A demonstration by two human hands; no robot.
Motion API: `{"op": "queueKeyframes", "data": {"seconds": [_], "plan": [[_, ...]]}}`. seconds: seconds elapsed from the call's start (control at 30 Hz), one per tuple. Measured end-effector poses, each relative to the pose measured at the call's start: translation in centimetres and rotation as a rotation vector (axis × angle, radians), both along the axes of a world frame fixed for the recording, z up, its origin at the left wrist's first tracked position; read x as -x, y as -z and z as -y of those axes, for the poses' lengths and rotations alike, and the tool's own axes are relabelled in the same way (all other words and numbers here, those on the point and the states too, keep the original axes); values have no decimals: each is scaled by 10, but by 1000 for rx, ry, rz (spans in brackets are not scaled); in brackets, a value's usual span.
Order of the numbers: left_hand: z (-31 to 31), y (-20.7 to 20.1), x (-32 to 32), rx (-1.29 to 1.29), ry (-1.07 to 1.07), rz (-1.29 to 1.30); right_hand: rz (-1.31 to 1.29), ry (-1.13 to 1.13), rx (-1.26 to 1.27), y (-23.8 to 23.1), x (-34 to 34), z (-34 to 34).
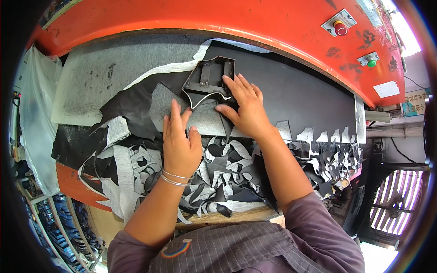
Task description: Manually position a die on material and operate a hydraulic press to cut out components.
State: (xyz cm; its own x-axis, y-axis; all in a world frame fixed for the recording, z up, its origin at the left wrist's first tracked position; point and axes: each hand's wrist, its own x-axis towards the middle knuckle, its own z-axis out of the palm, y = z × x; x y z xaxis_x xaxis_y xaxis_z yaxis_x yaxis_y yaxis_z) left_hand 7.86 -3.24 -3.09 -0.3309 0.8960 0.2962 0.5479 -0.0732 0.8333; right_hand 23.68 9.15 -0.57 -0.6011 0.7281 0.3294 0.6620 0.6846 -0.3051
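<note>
A dark metal cutting die (205,85) with a wavy near edge and inner crossbars lies on a sheet of black leather-like material (300,91). My right hand (248,107) holds the die's near right corner, index finger on its side wall and thumb below the edge. Lower and to the left, my left hand (180,144) is open, its fingers stretched over the cut sheet edge and a grey patch (161,107). Its fingertips come close to the die's near point; whether they touch it I cannot tell. Two thin bangles circle the left wrist.
An orange machine beam (182,16) spans the far side, with a red button (340,28) and a green button (371,63). Black and grey offcuts (227,177) pile up along the near edge. Clear plastic sheeting (38,118) hangs at left; a fan (396,202) stands at right.
</note>
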Motion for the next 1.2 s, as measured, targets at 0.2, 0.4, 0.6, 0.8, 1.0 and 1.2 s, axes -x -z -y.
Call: {"op": "queueKeyframes", "data": {"seconds": [0.2,0.4,0.6,0.8,1.0,1.2], "plan": [[-2,-1,-4,-41,-26,-97,-40,36,-13,4,4,-2],[3,-1,-8,-30,-21,-59,-64,54,-47,3,7,6],[2,0,-9,-28,-24,-74,-101,51,-49,4,7,5],[-1,4,-10,-50,-40,-176,-149,17,-118,10,5,-2],[-2,5,-10,-60,-46,-165,-175,27,-71,13,4,-1],[-5,6,-8,-96,-86,-179,-189,20,-69,12,8,-3]]}}
